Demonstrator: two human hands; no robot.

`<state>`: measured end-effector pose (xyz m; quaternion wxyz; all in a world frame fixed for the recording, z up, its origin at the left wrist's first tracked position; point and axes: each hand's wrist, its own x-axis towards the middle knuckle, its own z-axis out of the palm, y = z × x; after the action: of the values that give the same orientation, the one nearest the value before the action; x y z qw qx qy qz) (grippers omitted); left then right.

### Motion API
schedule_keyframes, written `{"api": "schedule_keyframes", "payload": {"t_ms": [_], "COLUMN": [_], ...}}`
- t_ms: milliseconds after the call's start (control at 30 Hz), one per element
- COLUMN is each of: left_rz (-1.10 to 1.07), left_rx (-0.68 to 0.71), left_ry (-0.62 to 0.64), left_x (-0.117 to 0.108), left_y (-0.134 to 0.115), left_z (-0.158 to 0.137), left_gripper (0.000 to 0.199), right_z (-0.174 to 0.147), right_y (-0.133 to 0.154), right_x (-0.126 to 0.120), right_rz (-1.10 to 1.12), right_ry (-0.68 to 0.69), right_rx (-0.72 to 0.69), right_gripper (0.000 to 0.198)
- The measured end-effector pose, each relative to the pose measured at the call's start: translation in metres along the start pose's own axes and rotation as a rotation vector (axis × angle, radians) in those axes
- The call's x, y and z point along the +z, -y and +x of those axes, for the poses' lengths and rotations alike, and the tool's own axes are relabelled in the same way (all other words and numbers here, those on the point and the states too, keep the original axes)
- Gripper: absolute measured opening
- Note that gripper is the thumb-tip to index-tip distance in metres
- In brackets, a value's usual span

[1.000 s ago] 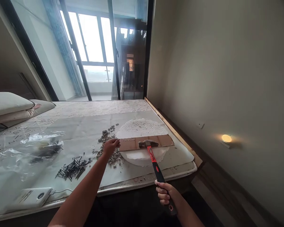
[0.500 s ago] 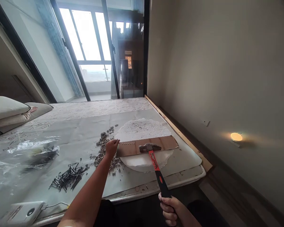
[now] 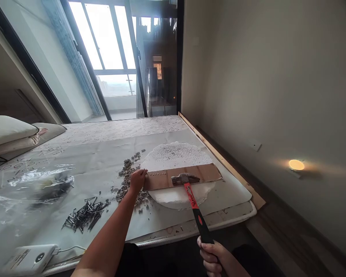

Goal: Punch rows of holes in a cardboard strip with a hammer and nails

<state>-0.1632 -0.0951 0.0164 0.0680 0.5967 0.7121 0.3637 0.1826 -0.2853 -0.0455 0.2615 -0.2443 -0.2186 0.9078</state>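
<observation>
My right hand point(image 3: 212, 257) is wrapped round the black grip of a claw hammer point(image 3: 196, 211) with a red-and-black handle. The hammer's head lies over the middle of a flat brown board point(image 3: 158, 183); whether it touches the board I cannot tell. At the board's left end, my left hand point(image 3: 137, 181) is closed in a pinch, and what is between its fingertips is too small to make out. A short row of small pale dots point(image 3: 158, 174) runs along the board just right of those fingers. Under the board is a rough white slab point(image 3: 178, 154).
Grey stone chips point(image 3: 127, 173) lie left of the slab. A pile of dark nails point(image 3: 85, 215), a clear plastic bag point(image 3: 50, 184) and a white cabled device point(image 3: 31, 259) rest on the sheet-covered mattress. A wooden edge point(image 3: 219, 156) borders the wall side.
The camera view has shifted slightly, so the scene sits a little further right. Both hands and the hammer keep nearly the same places relative to the board.
</observation>
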Motion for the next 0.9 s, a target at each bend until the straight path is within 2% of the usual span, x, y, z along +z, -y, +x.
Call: {"api": "schedule_keyframes", "payload": {"t_ms": [233,500,700,900], "left_rz": [-0.008,0.068,0.081,0.137], "left_rx": [-0.041,0.091,0.142,0.24], "left_ry": [0.012,-0.021,-0.056,-0.008], "left_x": [-0.001,0.002,0.008,0.016], "left_y": [0.001,0.006,0.012,0.016], "left_z": [-0.001,0.0,-0.006,-0.009], "left_gripper": [0.033,0.036,0.037,0.031], "right_z": [-0.002,-0.007,-0.011,-0.013], "right_y": [0.001,0.006,0.016,0.028], "right_x": [0.002,0.009,0.019,0.026], "right_rz": [0.012,-0.023,-0.279,-0.524], "right_ry": [-0.012,-0.083,-0.236,-0.351], "right_rx": [-0.003,0.02,-0.004,-0.011], "right_gripper": [0.03,0.035,0.05,0.055]}}
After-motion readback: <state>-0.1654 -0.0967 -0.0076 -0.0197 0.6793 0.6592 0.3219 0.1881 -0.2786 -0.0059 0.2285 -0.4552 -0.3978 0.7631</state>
